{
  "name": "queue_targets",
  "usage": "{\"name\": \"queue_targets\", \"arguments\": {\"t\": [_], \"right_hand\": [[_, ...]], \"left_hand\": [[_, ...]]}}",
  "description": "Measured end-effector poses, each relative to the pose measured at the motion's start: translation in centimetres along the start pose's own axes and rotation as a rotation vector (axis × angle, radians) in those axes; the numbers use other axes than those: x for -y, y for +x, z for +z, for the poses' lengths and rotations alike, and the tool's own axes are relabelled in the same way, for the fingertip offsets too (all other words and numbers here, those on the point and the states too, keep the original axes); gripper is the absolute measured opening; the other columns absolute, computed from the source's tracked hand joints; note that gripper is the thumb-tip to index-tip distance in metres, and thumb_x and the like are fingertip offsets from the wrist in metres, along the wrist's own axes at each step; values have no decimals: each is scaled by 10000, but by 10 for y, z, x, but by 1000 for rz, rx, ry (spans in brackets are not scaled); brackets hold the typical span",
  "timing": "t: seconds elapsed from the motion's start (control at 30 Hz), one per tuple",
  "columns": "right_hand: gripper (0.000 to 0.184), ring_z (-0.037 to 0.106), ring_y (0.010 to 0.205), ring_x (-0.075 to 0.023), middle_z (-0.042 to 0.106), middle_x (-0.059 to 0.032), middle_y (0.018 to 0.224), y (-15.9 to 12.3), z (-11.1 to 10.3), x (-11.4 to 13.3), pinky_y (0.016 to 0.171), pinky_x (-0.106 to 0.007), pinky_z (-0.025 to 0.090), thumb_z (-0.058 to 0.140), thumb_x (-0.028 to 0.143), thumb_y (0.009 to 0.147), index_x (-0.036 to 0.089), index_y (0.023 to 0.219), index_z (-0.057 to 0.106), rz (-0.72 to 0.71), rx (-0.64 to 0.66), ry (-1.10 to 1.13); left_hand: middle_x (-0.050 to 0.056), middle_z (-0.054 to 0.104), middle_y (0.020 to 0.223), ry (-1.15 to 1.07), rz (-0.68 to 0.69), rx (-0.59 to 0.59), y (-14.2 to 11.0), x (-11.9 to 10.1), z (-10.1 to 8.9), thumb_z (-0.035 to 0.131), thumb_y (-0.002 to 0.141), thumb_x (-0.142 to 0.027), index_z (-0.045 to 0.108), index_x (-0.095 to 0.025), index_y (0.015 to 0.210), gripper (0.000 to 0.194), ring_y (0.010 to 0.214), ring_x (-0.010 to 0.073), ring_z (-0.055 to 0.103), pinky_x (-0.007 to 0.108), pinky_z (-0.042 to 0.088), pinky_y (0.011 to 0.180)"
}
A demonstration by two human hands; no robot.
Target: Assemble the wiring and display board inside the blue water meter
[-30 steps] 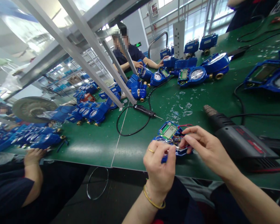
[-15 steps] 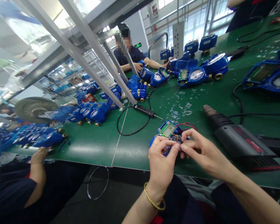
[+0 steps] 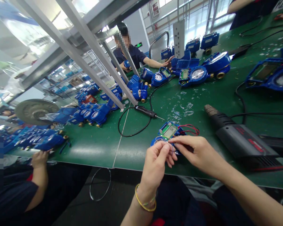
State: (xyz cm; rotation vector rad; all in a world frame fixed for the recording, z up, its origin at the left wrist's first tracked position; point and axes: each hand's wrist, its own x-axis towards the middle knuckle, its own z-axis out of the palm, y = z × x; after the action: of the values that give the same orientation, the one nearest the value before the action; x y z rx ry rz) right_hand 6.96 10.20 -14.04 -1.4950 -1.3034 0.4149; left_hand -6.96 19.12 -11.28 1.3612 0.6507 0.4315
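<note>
The left hand (image 3: pixel 155 163) and right hand (image 3: pixel 196 153) are meeting over an open blue meter (image 3: pixel 169 133) — fingertips pinching something thin, too small to make out — beside a heat gun (image 3: pixel 240 141).

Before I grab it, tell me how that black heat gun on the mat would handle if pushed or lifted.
The heat gun looks bulky and lies flat on its broad side on the green mat, so it would probably slide rather than roll. Its size suggests some weight. The black cord trailing behind it looks floppy and may drag or snag on the blue meter.
</note>
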Motion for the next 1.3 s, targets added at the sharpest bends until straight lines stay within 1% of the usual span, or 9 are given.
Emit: {"name": "queue_targets", "arguments": {"t": [0.17,0.37,0.5,0.6,0.73,0.9,1.03,1.1,1.3], "right_hand": [[109,615,657,-92,693,30,792,4,2,-4,582,-193,427,563,185,921,189,882,664,3,-30,-21],[115,600,663,-76,665,47,762,1,2,-5,619,-173,420,575,144,921,183,843,650,-5,-15,-21],[123,609,688,-77,662,38,770,0,3,-6,656,-160,432,570,115,910,173,819,628,-40,-67,-54],[118,616,682,-75,669,36,775,-1,3,-7,657,-149,440,579,101,896,171,812,625,-76,-104,-74],[106,632,680,-73,684,42,778,-1,5,-8,663,-138,451,609,93,883,172,820,641,-101,-137,-84],[104,662,707,-75,703,43,797,-2,6,-9,677,-129,468,633,83,876,177,837,654,-123,-153,-69],[101,661,690,-88,697,35,782,-2,7,-10,653,-155,470,628,103,896,177,829,641,-170,-145,-108],[101,655,685,-109,686,21,777,-2,9,-11,644,-189,469,611,117,913,172,831,630,-199,-148,-184],[103,663,773,-180,697,-39,885,0,17,-15,729,-282,491,547,127,952,159,917,639,-216,-161,-340]], "left_hand": [[32,670,703,10,2,-7,-3,-2,-9,632,883,-320,704,-110,878,221,562,73,567,173,470,558],[22,693,638,43,-71,-73,-2,-1,-8,759,786,-299,668,-116,787,204,554,80,627,146,510,556],[36,725,681,17,-26,-143,-2,0,-5,708,837,-348,577,-144,789,247,555,101,661,164,537,557],[41,738,712,29,-19,-138,-3,-1,-6,643,890,-388,502,-173,828,264,588,129,692,192,558,576],[62,735,735,83,-7,-120,-4,-2,-7,566,928,-461,529,-163,820,318,614,137,696,201,558,591],[42,707,717,119,8,-112,-4,-2,-5,646,868,-384,642,-138,885,246,582,105,636,183,511,578],[-33,561,599,308,84,-129,-4,1,-3,687,840,-345,685,-151,842,195,509,61,444,171,341,492],[-49,481,565,403,117,-146,-3,3,-3,672,854,-337,688,-152,806,191,513,63,375,192,288,493],[-45,472,582,451,83,-150,3,5,-7,590,882,-330,678,-146,848,207,523,79,358,222,267,505]]}}
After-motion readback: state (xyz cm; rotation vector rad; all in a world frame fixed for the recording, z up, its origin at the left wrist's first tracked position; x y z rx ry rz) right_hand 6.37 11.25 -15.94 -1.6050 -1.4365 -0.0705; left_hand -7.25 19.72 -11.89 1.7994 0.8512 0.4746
